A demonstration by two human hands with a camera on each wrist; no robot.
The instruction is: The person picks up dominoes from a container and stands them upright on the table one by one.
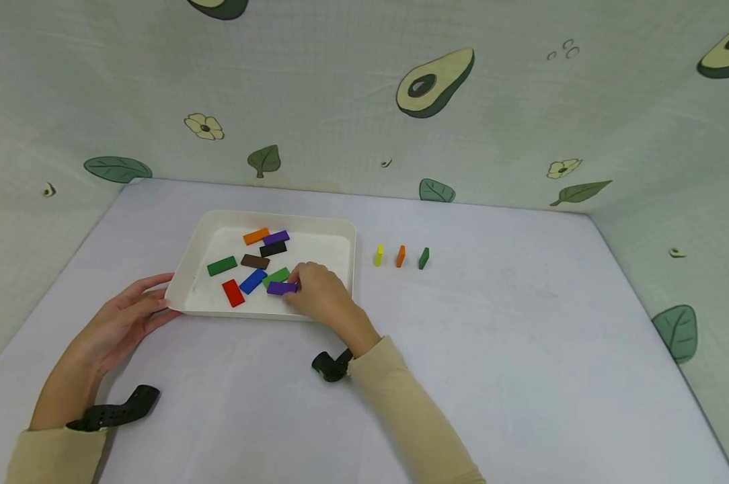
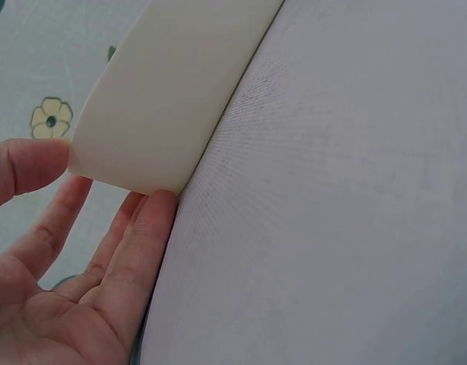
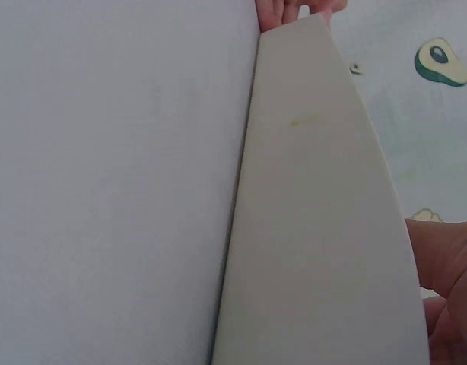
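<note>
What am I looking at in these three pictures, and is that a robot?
No robot, just a person working with bare hands! The biggest picture looks forward and down from the person's head. The other two come from the left and right wrists, so they show the tray's outside up close. That tray sits on a white table, with colourful blocks inside. Beside it are a yellow block, an orange block and a green block in a row. The left hand touches the tray's corner; the right hand pinches a purple block.
</note>
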